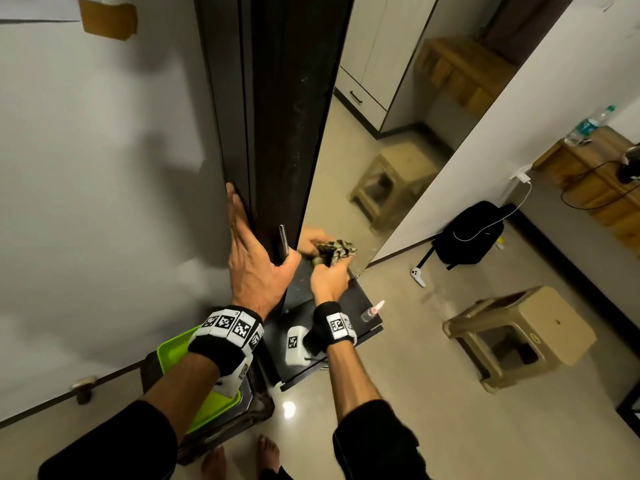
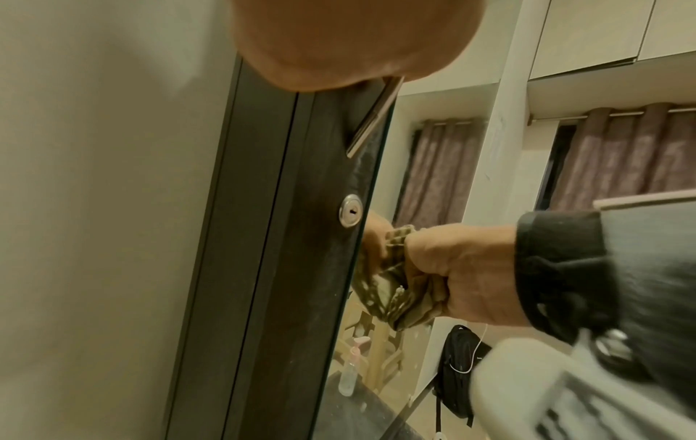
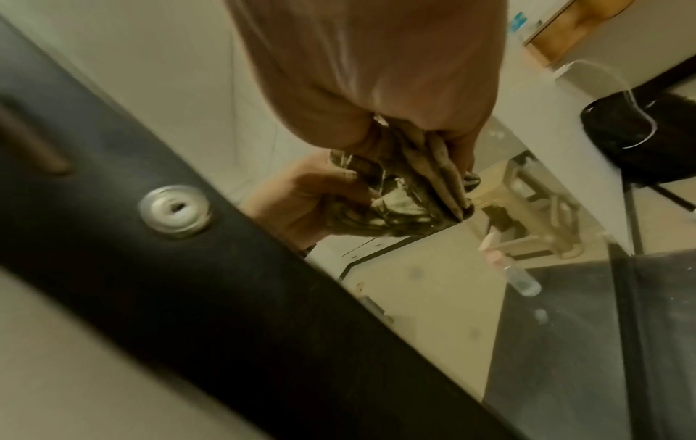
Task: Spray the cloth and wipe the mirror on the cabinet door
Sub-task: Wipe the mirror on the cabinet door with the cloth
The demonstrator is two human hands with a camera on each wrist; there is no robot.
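Observation:
The mirror (image 1: 363, 140) fills the cabinet door's front, right of its dark frame (image 1: 277, 133). My right hand (image 1: 329, 277) grips a bunched patterned cloth (image 1: 334, 251) and presses it against the mirror's lower part, close to the frame; the cloth (image 2: 388, 285) is seen below the keyhole (image 2: 351, 210). In the right wrist view the cloth (image 3: 414, 190) meets its own reflection. My left hand (image 1: 254, 265) lies on the frame's outer side with fingers straight, thumb across the front by the metal handle (image 1: 284, 242). A small spray bottle (image 1: 372, 310) lies on the dark ledge (image 1: 346, 306) below.
A beige plastic stool (image 1: 519, 334) stands on the floor to the right. A black backpack (image 1: 471, 233) leans on the far wall, with a white controller (image 1: 418, 276) near it. A green tray (image 1: 176, 348) sits under my left forearm. White wall is on the left.

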